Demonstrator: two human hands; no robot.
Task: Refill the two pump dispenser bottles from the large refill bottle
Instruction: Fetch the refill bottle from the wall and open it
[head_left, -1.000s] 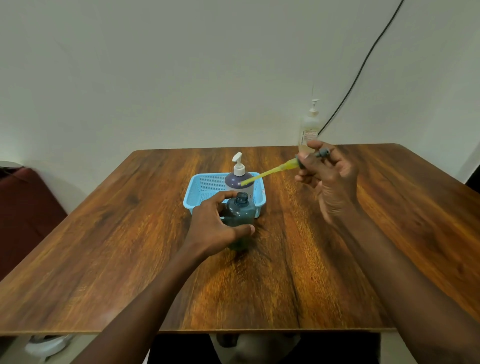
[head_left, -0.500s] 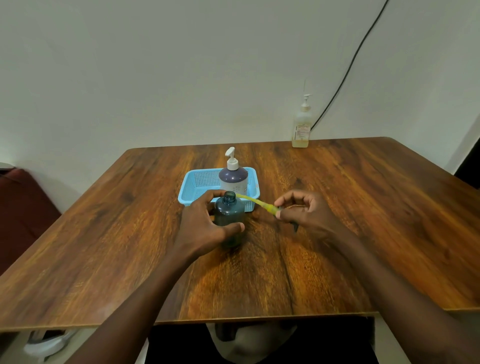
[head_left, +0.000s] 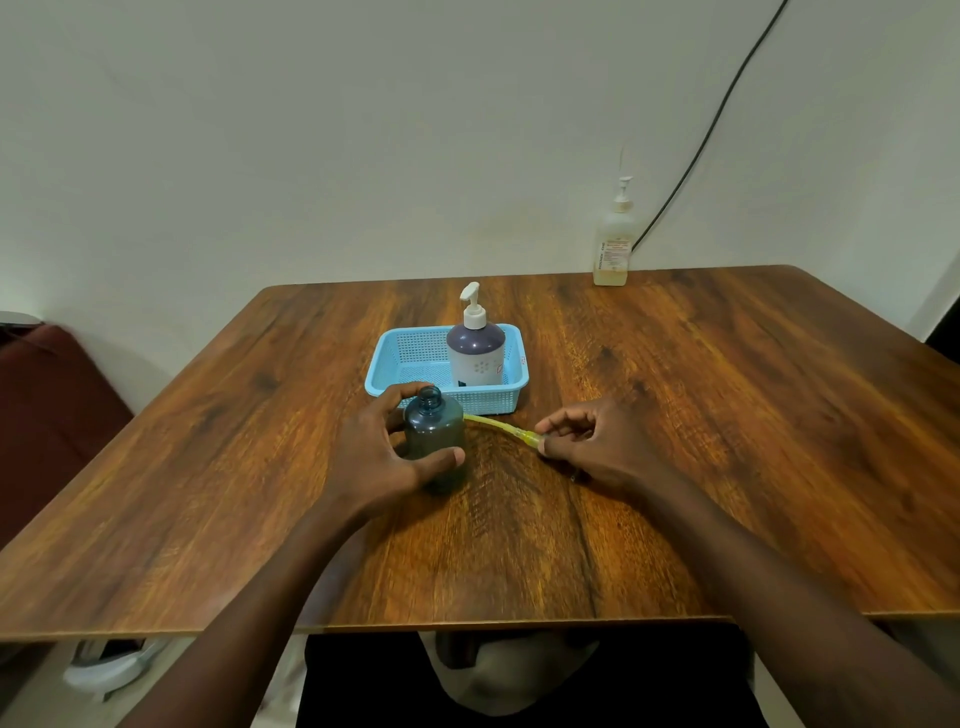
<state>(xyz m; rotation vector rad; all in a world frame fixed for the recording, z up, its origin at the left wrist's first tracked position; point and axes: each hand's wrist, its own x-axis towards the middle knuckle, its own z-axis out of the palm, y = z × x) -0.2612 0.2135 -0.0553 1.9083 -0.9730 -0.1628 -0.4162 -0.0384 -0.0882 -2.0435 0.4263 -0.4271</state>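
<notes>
Two hands: both low over the table (head_left: 727, 415), in front of the basket (head_left: 415, 358).
Left hand (head_left: 379, 457): curled round one teal bottle (head_left: 434, 436), upright, uncapped, just in front of the basket.
Right hand (head_left: 597, 441): pinches one yellow tube (head_left: 498, 427), free end by the teal bottle.
Purple bottle (head_left: 475, 353): one, inside the basket.
Clear bottle (head_left: 614, 244): one, well behind the basket, rightward.

Soft, even light is falling from above, casting faint shadows on the surface (head_left: 727, 415); wide-angle distortion is bending its edges.
</notes>
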